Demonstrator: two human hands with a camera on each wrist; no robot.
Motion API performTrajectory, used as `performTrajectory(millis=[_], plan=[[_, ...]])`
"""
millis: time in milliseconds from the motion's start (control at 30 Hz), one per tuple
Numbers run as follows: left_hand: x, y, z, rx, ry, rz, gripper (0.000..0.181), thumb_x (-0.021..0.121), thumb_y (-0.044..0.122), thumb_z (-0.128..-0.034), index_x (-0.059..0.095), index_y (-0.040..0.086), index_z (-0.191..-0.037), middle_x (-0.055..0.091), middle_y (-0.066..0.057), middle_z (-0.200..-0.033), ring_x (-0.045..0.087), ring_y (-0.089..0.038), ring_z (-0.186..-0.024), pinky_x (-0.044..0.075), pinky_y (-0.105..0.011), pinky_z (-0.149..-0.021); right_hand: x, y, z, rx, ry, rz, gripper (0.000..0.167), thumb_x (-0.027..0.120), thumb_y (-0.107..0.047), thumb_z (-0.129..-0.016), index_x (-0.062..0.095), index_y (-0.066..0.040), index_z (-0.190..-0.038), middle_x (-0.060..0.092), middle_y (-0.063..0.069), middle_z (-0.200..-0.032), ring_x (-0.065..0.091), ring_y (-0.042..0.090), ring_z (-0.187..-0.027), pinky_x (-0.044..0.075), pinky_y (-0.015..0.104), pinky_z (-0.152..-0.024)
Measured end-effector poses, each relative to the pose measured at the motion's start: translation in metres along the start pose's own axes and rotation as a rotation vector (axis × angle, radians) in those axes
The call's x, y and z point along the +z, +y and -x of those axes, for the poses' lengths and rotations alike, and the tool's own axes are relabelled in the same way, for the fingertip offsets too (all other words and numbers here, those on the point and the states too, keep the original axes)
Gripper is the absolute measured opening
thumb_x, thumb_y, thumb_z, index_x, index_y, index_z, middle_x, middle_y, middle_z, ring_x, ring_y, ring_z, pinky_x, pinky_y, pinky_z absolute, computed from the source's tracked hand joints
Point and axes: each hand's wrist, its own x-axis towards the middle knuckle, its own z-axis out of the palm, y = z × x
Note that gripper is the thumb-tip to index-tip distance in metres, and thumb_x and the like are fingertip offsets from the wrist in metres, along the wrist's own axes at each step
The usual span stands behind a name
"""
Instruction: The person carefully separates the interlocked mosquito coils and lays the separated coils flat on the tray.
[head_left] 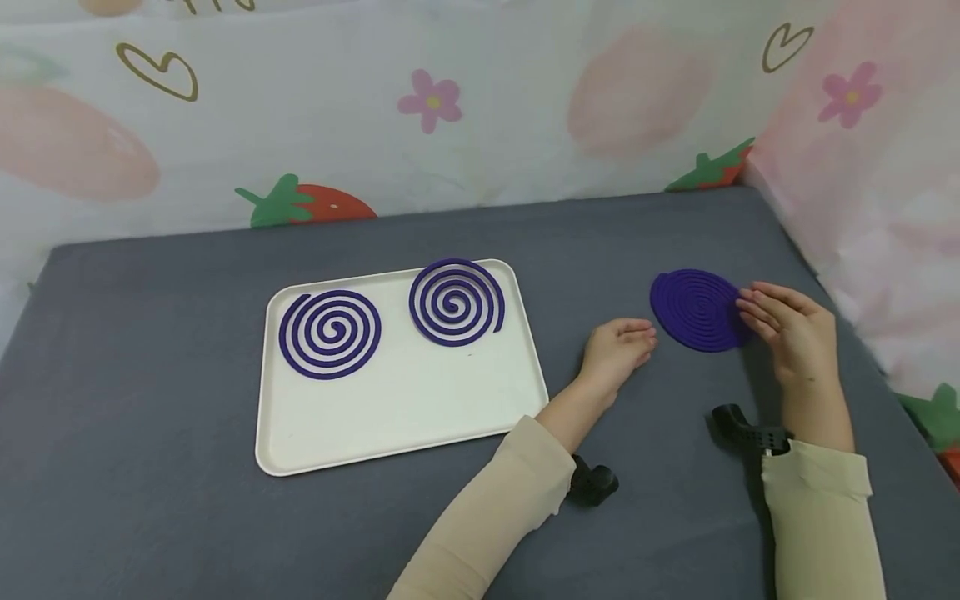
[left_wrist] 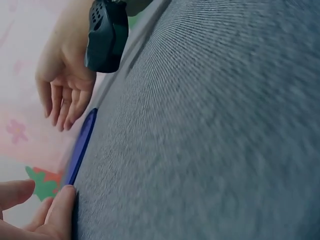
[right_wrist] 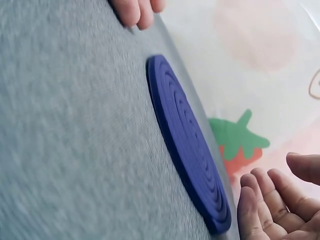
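A tightly wound purple mosquito coil disc (head_left: 697, 310) lies flat on the grey cloth at the right, its turns close together. Just left of its edge is my left hand (head_left: 617, 354), fingers fairly straight and holding nothing. My right hand (head_left: 798, 333) hovers by the disc's right edge, overlapping it in the head view. In the right wrist view, a small gap shows between the right fingers (right_wrist: 267, 200) and the disc (right_wrist: 187, 150). Two loose purple mosquito coils rest on a white tray (head_left: 405, 417): one coil (head_left: 337, 332) at left, another (head_left: 452, 307) overlapping the back rim.
Grey cloth (head_left: 150, 375) covers the table. Behind and to the right hangs a white and pink curtain (head_left: 510, 108) printed with strawberries, flowers and hearts. A black wrist device (head_left: 742, 429) sits under each sleeve cuff, close above the table. The left forearm passes the tray's front right corner.
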Motion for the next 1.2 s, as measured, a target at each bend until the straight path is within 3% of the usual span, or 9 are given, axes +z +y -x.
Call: performTrajectory(millis=[167, 300, 433, 633, 933, 1067, 1200], plan=[[0.007, -0.003, 0.002, -0.007, 0.053, 0.065, 0.024, 0.061, -0.008, -0.0858, 0.063, -0.008, -0.109, 0.067, -0.015, -0.106, 0.064, -0.023, -0.099, 0.053, -0.029, -0.084, -0.007, -0.003, 0.001, -0.003, 0.060, 0.062, 0.016, 0.056, 0.012, -0.087, 0.071, 0.006, -0.085, 0.071, 0.013, -0.079, 0.070, 0.019, -0.071, 0.057, 0.025, -0.062], [0.014, -0.010, 0.003, -0.023, 0.057, 0.127, 0.025, 0.059, -0.010, -0.0863, 0.061, -0.009, -0.111, 0.066, -0.016, -0.107, 0.063, -0.024, -0.102, 0.052, -0.030, -0.087, -0.015, -0.005, 0.004, 0.018, 0.105, 0.148, 0.021, 0.057, 0.012, -0.087, 0.072, 0.000, -0.081, 0.070, 0.007, -0.077, 0.068, 0.013, -0.070, 0.056, 0.020, -0.062], [0.019, -0.016, 0.004, -0.051, 0.053, 0.197, 0.025, 0.056, -0.011, -0.0874, 0.061, -0.009, -0.112, 0.066, -0.017, -0.108, 0.063, -0.025, -0.104, 0.051, -0.032, -0.089, -0.022, -0.006, 0.008, 0.073, 0.070, 0.247, 0.021, 0.058, 0.009, -0.087, 0.072, -0.007, -0.083, 0.069, 0.002, -0.079, 0.067, 0.009, -0.072, 0.055, 0.017, -0.064], [0.021, -0.019, 0.006, -0.063, 0.051, 0.246, 0.026, 0.055, -0.012, -0.0873, 0.061, -0.010, -0.112, 0.065, -0.017, -0.110, 0.062, -0.026, -0.105, 0.050, -0.035, -0.091, -0.030, -0.008, 0.012, 0.125, 0.022, 0.289, 0.021, 0.060, 0.005, -0.088, 0.074, -0.009, -0.082, 0.069, 0.000, -0.080, 0.067, 0.008, -0.071, 0.054, 0.017, -0.063], [0.018, -0.021, 0.003, -0.003, 0.037, 0.205, 0.024, 0.057, -0.014, -0.0855, 0.063, -0.007, -0.108, 0.068, -0.011, -0.102, 0.065, -0.017, -0.095, 0.052, -0.029, -0.086, -0.025, -0.006, 0.008, 0.179, 0.043, 0.029, 0.020, 0.056, 0.016, -0.086, 0.072, 0.004, -0.084, 0.064, 0.006, -0.087, 0.065, 0.017, -0.072, 0.054, 0.023, -0.062], [0.018, -0.017, 0.004, -0.025, 0.063, 0.226, 0.025, 0.056, -0.015, -0.0851, 0.062, -0.008, -0.109, 0.067, -0.014, -0.105, 0.064, -0.022, -0.100, 0.051, -0.034, -0.089, -0.022, -0.006, 0.006, 0.206, 0.060, 0.011, 0.020, 0.057, 0.015, -0.086, 0.072, 0.003, -0.082, 0.061, 0.006, -0.087, 0.062, 0.015, -0.069, 0.053, 0.023, -0.060], [0.018, -0.015, 0.005, -0.020, 0.066, 0.245, 0.028, 0.055, -0.017, -0.0845, 0.061, -0.009, -0.110, 0.066, -0.017, -0.108, 0.063, -0.027, -0.103, 0.051, -0.034, -0.089, -0.021, -0.007, 0.006, 0.218, 0.050, 0.049, 0.020, 0.057, 0.012, -0.087, 0.071, 0.001, -0.078, 0.063, 0.005, -0.077, 0.060, 0.014, -0.061, 0.052, 0.024, -0.055]])
